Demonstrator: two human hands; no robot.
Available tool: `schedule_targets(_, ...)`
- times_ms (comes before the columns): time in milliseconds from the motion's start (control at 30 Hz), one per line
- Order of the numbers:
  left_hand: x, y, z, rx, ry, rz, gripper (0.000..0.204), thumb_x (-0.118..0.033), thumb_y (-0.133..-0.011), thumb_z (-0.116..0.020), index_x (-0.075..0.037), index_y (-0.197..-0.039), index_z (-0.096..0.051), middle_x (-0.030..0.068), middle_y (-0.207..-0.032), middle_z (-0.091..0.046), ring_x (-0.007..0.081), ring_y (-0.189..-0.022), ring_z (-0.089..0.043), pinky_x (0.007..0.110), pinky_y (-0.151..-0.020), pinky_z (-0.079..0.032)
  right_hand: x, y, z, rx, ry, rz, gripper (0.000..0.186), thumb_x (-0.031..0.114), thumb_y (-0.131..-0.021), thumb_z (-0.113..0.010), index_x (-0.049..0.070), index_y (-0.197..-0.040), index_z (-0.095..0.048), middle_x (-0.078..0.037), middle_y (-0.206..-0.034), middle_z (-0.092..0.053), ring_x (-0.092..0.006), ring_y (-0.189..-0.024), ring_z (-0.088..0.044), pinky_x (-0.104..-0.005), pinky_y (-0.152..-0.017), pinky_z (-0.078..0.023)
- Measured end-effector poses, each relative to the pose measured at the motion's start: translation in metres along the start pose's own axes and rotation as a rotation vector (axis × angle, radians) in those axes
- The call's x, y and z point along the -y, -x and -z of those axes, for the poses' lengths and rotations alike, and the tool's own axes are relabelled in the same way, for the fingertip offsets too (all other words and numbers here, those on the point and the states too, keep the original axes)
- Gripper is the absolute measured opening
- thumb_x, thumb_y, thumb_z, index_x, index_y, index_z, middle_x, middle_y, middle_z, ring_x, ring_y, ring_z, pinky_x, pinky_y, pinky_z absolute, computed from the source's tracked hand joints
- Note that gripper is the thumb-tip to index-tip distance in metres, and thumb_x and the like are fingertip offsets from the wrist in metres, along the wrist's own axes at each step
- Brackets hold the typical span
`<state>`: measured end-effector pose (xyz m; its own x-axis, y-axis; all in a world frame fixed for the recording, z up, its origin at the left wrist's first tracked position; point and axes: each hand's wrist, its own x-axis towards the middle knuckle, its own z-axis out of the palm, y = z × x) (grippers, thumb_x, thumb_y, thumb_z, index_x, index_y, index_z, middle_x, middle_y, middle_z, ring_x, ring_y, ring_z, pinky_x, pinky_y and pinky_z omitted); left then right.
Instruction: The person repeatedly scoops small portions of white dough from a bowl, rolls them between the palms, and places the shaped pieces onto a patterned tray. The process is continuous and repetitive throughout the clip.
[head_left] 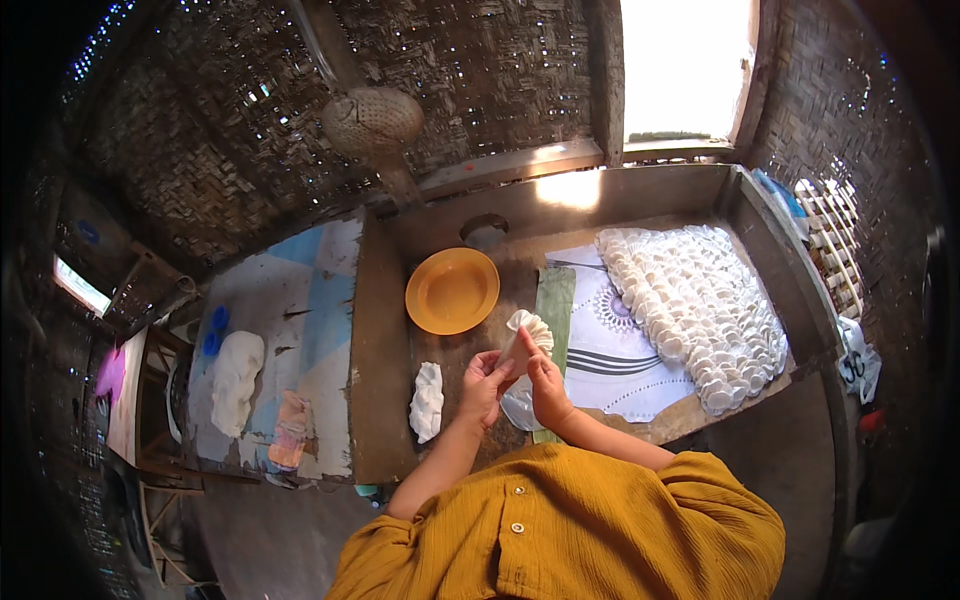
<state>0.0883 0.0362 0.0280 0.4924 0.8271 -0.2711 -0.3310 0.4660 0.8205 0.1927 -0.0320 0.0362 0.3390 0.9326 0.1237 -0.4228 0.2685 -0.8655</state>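
Note:
My left hand (485,386) and my right hand (547,388) meet in front of me over the wooden table (392,330). The left fingers are closed at their tips; what they pinch, if anything, is hidden. On the right hand the fingers are stretched out and close together. Right at the fingertips is a fanned cluster of thin white discs (536,332); whether a hand holds it or it lies behind them, I cannot tell. A green strip (555,312) runs beside it. Left of my hands lies a white dough-like lump (427,402), with an orange basin (452,290) beyond.
Many overlapping white discs (700,310) cover the right of a patterned white cloth (615,375). A raised wooden rim (560,200) borders the table. On the lower surface (315,345) at left sit a larger white lump (237,382) and blue round items (215,330).

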Motion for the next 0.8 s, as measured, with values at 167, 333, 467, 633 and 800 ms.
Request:
schedule_targets(167, 0.033, -0.022, 0.037, -0.069, -0.271, -0.041, 0.027, -0.005, -0.079, -0.067, -0.003, -0.1, -0.05, 0.0058, -0.094, -0.06, 0.0137, -0.086, -0.06, 0.027, -0.076, -0.051, -0.012, -0.005, 0.023, -0.045, 0.032, -0.211, 0.084, 0.073, -0.08, -0.031, 0.017, -0.142, -0.027, -0.006, -0.147, -0.022, -0.0206, -0.135, -0.018, -0.0427, -0.106, -0.015)
schedule_targets(333, 0.042, -0.024, 0.059, -0.035, -0.807, -0.015, 0.029, -0.009, -0.083, -0.064, -0.001, -0.11, -0.054, 0.0083, -0.102, -0.061, 0.0141, -0.093, -0.059, 0.027, -0.08, -0.048, 0.025, -0.012, 0.046, 0.249, -0.099, -0.277, 0.1, 0.083, -0.069, -0.025, 0.023, -0.146, -0.008, -0.011, -0.146, -0.023, -0.0252, -0.134, -0.02, -0.0455, -0.104, -0.015)
schedule_targets(467, 0.01, -0.025, 0.036, 0.047, -0.324, 0.074, 0.065, -0.054, -0.089, -0.045, -0.002, -0.128, -0.045, 0.0152, -0.122, -0.054, 0.0213, -0.109, -0.054, 0.034, -0.094, -0.041, 0.061, -0.012, 0.043, 0.627, 0.045, -0.346, 0.109, 0.087, -0.062, -0.023, 0.023, -0.145, 0.007, -0.017, -0.135, -0.039, -0.0284, -0.12, -0.041, -0.0432, -0.098, -0.031)
schedule_targets(633, -0.032, -0.026, 0.009, 0.511, -0.024, 0.696, 0.086, -0.071, -0.084, -0.022, 0.002, -0.119, -0.05, 0.0153, -0.107, -0.06, 0.0231, -0.092, -0.061, 0.037, -0.082, -0.049, 0.081, -0.014, 0.028, 0.767, 0.339, -0.49, 0.113, 0.088, -0.058, -0.02, 0.022, -0.143, 0.013, -0.022, -0.106, -0.057, -0.0235, -0.077, -0.064, -0.0291, -0.058, -0.051)
schedule_targets(800, -0.025, -0.014, -0.002, 0.237, -0.22, 0.658, 0.072, -0.067, -0.086, -0.029, -0.002, -0.103, -0.057, 0.0097, -0.092, -0.063, 0.0195, -0.08, -0.063, 0.033, -0.075, -0.051, 0.091, -0.019, 0.024, 0.635, 0.55, -0.691, 0.092, 0.08, -0.072, -0.016, 0.028, -0.142, 0.013, -0.021, -0.094, -0.062, -0.0237, -0.067, -0.066, -0.0294, -0.057, -0.053)
